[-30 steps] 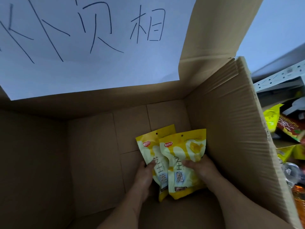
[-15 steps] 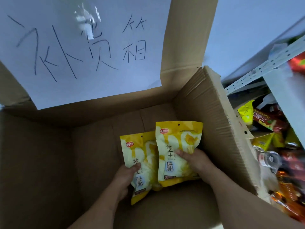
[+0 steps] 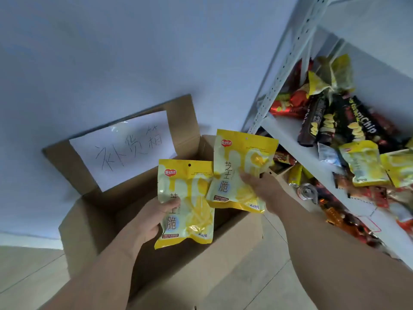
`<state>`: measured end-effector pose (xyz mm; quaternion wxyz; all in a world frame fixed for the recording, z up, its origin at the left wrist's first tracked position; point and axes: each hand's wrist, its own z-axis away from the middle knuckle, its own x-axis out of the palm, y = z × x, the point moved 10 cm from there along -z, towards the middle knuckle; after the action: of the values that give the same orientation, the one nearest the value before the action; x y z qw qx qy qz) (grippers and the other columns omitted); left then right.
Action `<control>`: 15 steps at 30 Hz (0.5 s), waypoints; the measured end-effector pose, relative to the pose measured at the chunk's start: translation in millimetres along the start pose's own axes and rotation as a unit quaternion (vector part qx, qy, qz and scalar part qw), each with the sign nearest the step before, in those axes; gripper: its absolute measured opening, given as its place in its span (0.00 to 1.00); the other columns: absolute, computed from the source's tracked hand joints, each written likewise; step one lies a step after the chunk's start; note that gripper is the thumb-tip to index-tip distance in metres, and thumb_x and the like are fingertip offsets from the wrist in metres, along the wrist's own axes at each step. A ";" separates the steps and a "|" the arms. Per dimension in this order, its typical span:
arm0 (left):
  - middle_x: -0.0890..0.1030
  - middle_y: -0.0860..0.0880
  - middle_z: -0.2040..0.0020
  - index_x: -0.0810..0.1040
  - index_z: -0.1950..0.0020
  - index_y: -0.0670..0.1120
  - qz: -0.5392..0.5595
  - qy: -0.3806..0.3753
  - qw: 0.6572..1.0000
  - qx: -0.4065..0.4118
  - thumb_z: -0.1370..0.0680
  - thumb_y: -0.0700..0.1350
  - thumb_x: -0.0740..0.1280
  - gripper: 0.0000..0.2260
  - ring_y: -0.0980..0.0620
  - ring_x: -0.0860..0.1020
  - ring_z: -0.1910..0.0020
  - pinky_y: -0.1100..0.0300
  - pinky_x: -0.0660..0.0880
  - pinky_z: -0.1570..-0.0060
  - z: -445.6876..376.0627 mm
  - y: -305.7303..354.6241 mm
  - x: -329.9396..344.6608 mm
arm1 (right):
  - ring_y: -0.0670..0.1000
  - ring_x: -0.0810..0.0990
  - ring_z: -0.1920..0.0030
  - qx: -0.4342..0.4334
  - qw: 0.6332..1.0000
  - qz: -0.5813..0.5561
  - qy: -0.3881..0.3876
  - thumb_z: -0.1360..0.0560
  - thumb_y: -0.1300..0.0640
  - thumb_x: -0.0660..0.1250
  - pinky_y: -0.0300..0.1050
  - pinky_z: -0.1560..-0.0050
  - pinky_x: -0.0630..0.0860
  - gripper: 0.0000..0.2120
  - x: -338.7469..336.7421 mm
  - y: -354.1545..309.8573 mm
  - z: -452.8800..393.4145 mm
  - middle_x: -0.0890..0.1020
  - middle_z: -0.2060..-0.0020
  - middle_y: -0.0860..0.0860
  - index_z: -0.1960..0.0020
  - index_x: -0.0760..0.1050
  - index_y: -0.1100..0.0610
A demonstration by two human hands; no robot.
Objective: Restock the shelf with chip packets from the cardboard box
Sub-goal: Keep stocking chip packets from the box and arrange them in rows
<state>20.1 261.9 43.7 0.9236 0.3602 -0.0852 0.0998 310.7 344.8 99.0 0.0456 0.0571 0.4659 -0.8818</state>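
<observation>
at the centre of the frame both hands are raised above the open cardboard box, each grasping one yellow chip packet. the left hand pinches the lower left edge of the left packet, thumb across its front, and holds it upright over the box opening. the right hand clasps the right packet from its right side, fingers spread over the front; this packet sits higher and further right, tilted slightly, its lower left corner overlapping the upper right corner of the left packet. both packets are yellow and cream with a red logo at the top left and printed chinese characters down the front. the box stands on a pale floor against a light blue wall, and its rear flap stands up with a white paper sign bearing handwritten characters taped to it. on the right side of the frame a white metal shelf with a perforated upright carries a jumble of snack bags: black chip bags, red bags, and more yellow packets of the same design lying near the right edge. a lower tier below it holds further mixed orange and red wrappers, too jumbled to tell apart.
</observation>
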 end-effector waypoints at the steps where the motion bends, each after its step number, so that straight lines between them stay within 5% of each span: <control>1: 0.85 0.38 0.43 0.78 0.35 0.41 -0.010 -0.019 1.000 0.008 0.21 0.41 0.70 0.15 0.37 0.84 0.45 0.41 0.79 0.44 15.7 6.3 16.0 | 0.50 0.86 0.51 -0.009 1.000 -0.020 0.011 0.28 0.50 0.77 0.43 0.59 0.83 0.19 -18.5 -8.4 21.0 0.86 0.48 0.49 0.39 0.79 0.55; 3: 0.84 0.38 0.41 0.78 0.36 0.41 -0.021 -0.062 0.998 0.019 0.22 0.42 0.69 0.15 0.36 0.84 0.44 0.40 0.79 0.43 49.9 11.9 52.6 | 0.50 0.85 0.52 -0.019 0.998 -0.050 0.036 0.29 0.50 0.78 0.42 0.61 0.82 0.18 -57.3 -17.4 66.6 0.86 0.49 0.49 0.42 0.79 0.54; 6: 0.83 0.37 0.40 0.78 0.34 0.42 -0.050 -0.100 0.993 0.028 0.23 0.43 0.70 0.17 0.35 0.82 0.42 0.36 0.77 0.40 97.9 2.2 102.7 | 0.53 0.84 0.48 -0.027 0.993 -0.074 0.082 0.32 0.46 0.79 0.49 0.52 0.83 0.25 -115.1 -15.6 136.1 0.85 0.46 0.51 0.40 0.78 0.55; 12: 0.84 0.36 0.41 0.77 0.34 0.43 -0.118 -0.162 0.978 0.052 0.24 0.42 0.72 0.19 0.33 0.83 0.43 0.32 0.75 0.39 171.3 -15.7 202.7 | 0.48 0.83 0.57 -0.066 0.976 -0.114 0.174 0.25 0.52 0.75 0.37 0.70 0.78 0.09 -225.4 -12.0 262.1 0.85 0.51 0.50 0.48 0.78 0.53; 15: 0.83 0.35 0.41 0.77 0.33 0.42 -0.146 -0.189 0.969 0.064 0.23 0.42 0.70 0.18 0.33 0.82 0.43 0.32 0.75 0.40 195.3 -13.2 244.7 | 0.50 0.83 0.54 -0.084 0.963 -0.130 0.219 0.26 0.50 0.75 0.43 0.61 0.79 0.17 -269.0 -13.3 299.9 0.83 0.49 0.51 0.41 0.77 0.55</control>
<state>242.9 149.1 233.1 0.8702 0.4399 -0.1978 -0.1006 557.5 111.6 316.1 -0.1683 0.1838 0.5399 -0.8040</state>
